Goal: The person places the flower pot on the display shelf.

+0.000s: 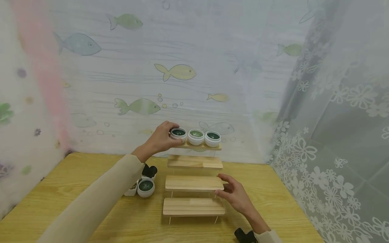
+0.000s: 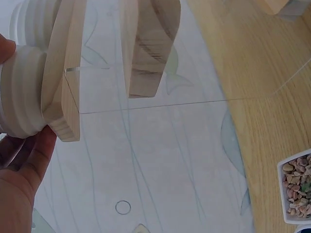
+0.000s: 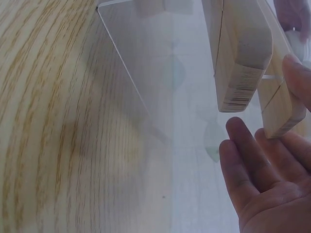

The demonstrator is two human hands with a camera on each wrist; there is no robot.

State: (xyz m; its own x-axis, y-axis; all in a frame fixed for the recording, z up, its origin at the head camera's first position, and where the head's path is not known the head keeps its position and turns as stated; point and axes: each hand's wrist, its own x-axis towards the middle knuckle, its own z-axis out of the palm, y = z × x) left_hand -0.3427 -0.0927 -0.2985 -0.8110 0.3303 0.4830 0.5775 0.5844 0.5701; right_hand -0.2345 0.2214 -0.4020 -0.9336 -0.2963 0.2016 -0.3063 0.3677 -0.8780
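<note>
A tiered stand with wooden shelves and clear supports stands on the table. Three white round pots with dark or green tops line its top shelf. My left hand grips the leftmost pot, thumb in front and fingers behind. Beside it are the middle pot and the right pot. Lower down, my right hand holds the right end of the third shelf from the top between thumb and index finger. In the right wrist view its other fingers spread loosely below the shelf ends.
Left of the stand, another white pot sits by a white dish of pebbles and a container with black items. A black object lies by my right wrist. Fish-print curtain hangs behind the wooden table.
</note>
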